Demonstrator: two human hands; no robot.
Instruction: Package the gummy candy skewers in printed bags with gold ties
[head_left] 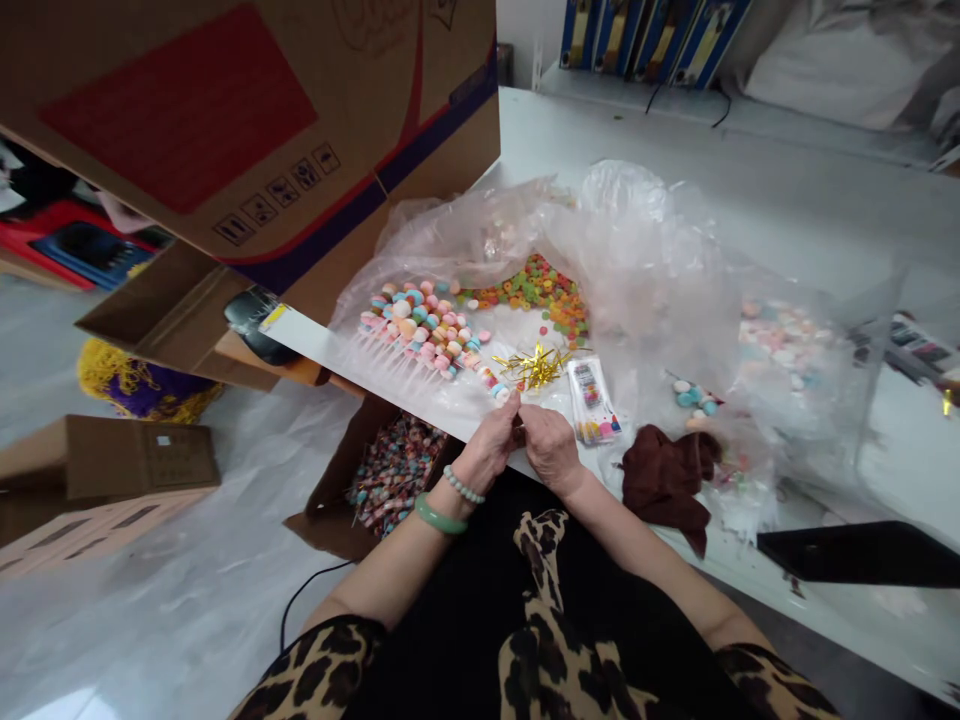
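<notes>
My left hand point(493, 437), with a beaded bracelet and a green bangle at the wrist, is closed on the lower end of a marshmallow skewer point(493, 382). The skewer points away from me, its pastel candies showing beyond my fingers. Against it, my right hand point(551, 447) has its fingers pinched together; what they grip is hidden. Just beyond lie gold twist ties point(541, 368) in a loose pile. A stack of small printed bags point(592, 400) lies right of them. Several finished-looking marshmallow skewers point(424, 325) rest in a row to the left.
Fruit-coloured gummy rings point(544, 290) lie on clear plastic sheeting point(637, 240). A large carton point(300, 130) stands at left. Below the table edge, an open box point(397, 470) holds many wrapped skewers. A brown cloth point(667, 480) and a black tablet-like object point(862, 553) lie at right.
</notes>
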